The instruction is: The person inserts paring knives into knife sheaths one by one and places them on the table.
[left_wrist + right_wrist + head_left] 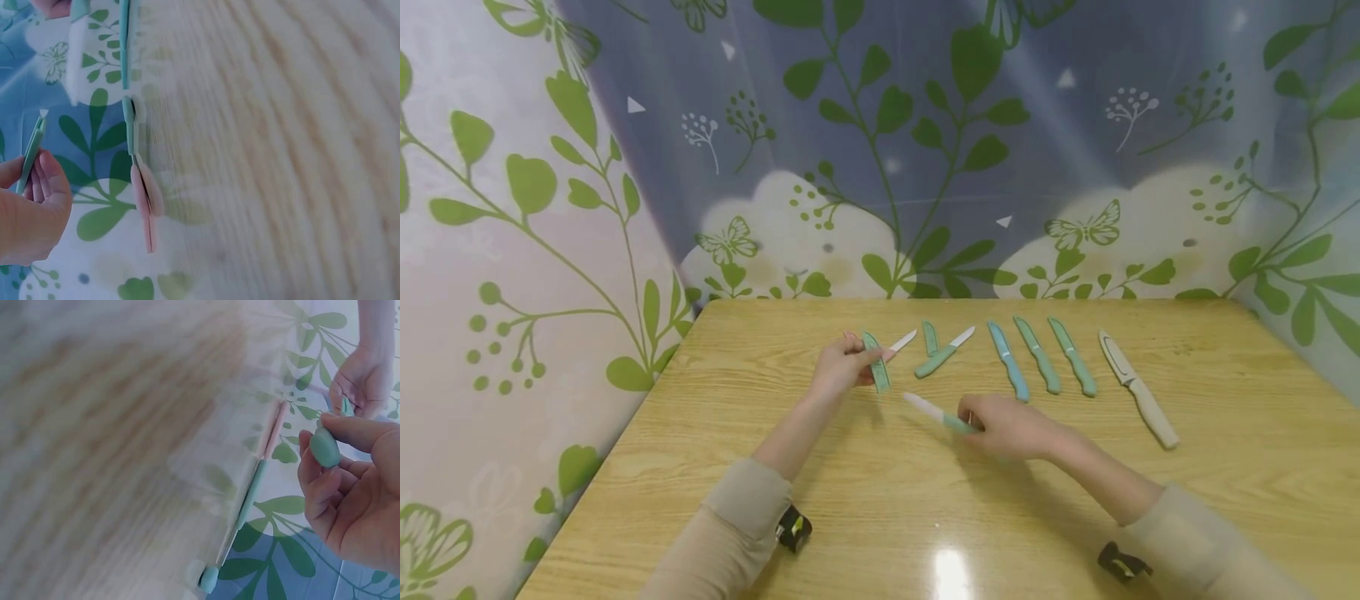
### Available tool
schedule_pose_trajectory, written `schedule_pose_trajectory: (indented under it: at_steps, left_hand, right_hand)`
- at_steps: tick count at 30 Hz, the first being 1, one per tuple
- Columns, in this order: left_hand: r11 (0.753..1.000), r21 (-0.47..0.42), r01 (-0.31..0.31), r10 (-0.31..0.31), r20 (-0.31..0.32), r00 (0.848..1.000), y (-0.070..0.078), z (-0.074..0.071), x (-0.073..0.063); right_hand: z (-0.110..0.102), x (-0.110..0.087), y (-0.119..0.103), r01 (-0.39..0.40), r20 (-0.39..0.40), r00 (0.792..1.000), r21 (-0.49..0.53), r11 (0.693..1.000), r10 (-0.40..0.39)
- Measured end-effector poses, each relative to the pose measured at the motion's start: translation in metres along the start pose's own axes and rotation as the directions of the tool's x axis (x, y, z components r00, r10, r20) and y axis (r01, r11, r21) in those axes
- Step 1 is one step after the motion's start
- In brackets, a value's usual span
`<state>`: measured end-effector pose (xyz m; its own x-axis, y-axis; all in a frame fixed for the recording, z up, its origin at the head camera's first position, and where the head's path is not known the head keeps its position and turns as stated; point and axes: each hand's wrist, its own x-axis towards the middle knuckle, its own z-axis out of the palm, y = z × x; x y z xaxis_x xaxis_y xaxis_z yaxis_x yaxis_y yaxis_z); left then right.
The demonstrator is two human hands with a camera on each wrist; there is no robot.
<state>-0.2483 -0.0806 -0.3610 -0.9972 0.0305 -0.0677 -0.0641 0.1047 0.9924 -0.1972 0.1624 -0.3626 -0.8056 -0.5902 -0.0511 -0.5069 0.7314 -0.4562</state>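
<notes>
My left hand (837,367) pinches a green knife sheath (876,367) above the left part of the table. My right hand (1011,427) holds a paring knife (957,423) by its green handle, its bare white blade pointing left toward the sheath, apart from it. In the right wrist view the butt of that green handle (324,447) shows between thumb and fingers. Behind my left hand lies a pink-handled knife (902,344) with a bare blade, partly hidden. Beside it rests another green-handled knife (946,352), unsheathed, its green sheath (930,338) touching or close by.
Toward the right of the wooden table (850,500) lie a blue knife (1008,362), two green knives (1037,355) (1072,357) and a larger cream-handled knife (1138,390). A leaf-patterned cloth (880,167) hangs behind the table's back edge.
</notes>
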Motion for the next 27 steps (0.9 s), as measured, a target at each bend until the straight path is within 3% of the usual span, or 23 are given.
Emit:
schedule_pose_trajectory:
  at_steps: [6,14,18,27]
  left_hand:
    - [0.998,-0.068,0.008,-0.01,-0.03,1.0,0.0016,-0.0041,0.0034]
    - [0.986,-0.165,0.001,-0.009,-0.05,0.999,0.0035,-0.0048,0.0073]
    - [0.985,-0.175,-0.004,-0.002,-0.035,0.999,0.0052,-0.0031,0.007]
    - [0.972,-0.236,0.015,-0.025,-0.041,0.999,0.0095,0.0021,0.0059]
  right_hand:
    - [-0.0063,0.0013,-0.0008,0.027,-0.024,0.999,0.167,0.986,-0.023]
    - [-0.0086,0.0013,-0.0045,0.054,-0.01,0.998,0.405,0.913,-0.055]
    - [-0.0075,0.0017,-0.0066,0.022,0.017,0.999,0.464,0.886,-0.034]
    - [-0.0035,0.0036,-0.0058,-0.023,0.046,0.999,0.514,0.858,-0.001]
